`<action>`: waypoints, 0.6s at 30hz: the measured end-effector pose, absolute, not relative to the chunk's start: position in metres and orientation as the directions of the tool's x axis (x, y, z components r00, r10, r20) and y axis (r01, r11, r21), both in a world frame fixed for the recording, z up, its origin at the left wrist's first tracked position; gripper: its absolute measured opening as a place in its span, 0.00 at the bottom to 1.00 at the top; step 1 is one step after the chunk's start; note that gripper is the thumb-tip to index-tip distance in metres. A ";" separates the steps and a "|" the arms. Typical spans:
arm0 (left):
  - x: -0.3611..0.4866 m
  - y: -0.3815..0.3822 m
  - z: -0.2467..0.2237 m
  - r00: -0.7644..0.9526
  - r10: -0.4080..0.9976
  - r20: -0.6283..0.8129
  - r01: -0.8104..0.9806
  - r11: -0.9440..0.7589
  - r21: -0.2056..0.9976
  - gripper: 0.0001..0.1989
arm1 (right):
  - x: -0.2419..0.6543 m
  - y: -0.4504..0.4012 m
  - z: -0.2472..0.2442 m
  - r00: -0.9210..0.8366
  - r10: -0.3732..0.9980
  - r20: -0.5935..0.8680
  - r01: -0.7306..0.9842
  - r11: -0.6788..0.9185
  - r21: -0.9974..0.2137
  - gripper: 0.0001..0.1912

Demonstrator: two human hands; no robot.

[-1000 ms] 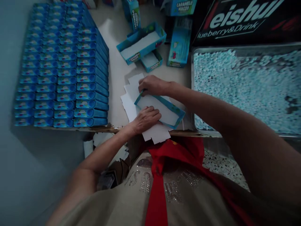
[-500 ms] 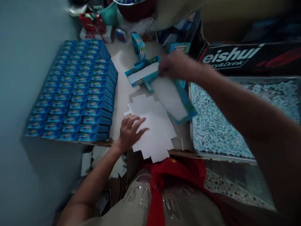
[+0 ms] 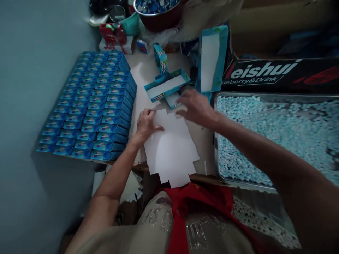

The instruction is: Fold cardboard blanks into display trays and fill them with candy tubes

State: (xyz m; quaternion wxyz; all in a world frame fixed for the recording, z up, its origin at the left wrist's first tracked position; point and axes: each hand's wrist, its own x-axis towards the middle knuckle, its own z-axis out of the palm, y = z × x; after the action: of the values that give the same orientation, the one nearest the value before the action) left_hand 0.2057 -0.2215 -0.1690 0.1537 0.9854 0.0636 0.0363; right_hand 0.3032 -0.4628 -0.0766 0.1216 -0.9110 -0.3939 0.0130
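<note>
A flat white cardboard box blank (image 3: 169,151) with notched edges lies in front of me, its near end jutting over the table edge. My left hand (image 3: 147,123) rests at its far left corner, thumb stretched over the white surface and fingers bent at the edge. Slightly blurred, my right hand (image 3: 197,107) hovers by the blank's far right side, fingers apart and nothing in them. Beyond it lies a folded blue box tray (image 3: 168,85) with a white inside, partly over another tray (image 3: 173,100). A larger blue box tray (image 3: 210,60) leans upright at the back.
Stacked blue boxes (image 3: 87,109) fill the left side by the wall. At right, a metal tray (image 3: 215,141) holds many pale blue wrapped pieces. Behind it stands a black printed carton (image 3: 267,76). A red bowl (image 3: 161,19) and a red tape dispenser (image 3: 112,33) sit at the back.
My right hand has let go of the blue tray, which now leans at the back near the carton, and has come down towards the blank. My left hand has moved up to the blank's far corner.
</note>
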 end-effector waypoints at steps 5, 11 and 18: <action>0.197 -0.230 -0.158 0.921 0.321 0.221 0.137 -0.797 0.589 0.17 | 0.272 -0.467 -0.137 0.779 0.627 0.019 0.577 -0.705 -0.412 0.40; 0.199 -0.210 -0.096 0.936 0.265 0.229 -0.105 -0.410 0.906 0.28 | 0.259 -0.485 -0.144 0.840 0.520 -0.156 0.009 -0.301 -0.954 0.35; 0.136 -0.211 -0.120 0.938 0.180 -0.297 0.247 0.254 0.935 0.40 | 0.218 -0.495 -0.146 0.832 0.478 -0.283 -0.414 0.194 -0.889 0.50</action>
State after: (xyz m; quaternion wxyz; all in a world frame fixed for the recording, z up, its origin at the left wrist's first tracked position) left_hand 0.1360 -0.2108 -0.1204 0.7723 0.6103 0.1751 -0.0215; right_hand 0.2175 -0.4952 -0.1464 0.7721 -0.5654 -0.0282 0.2888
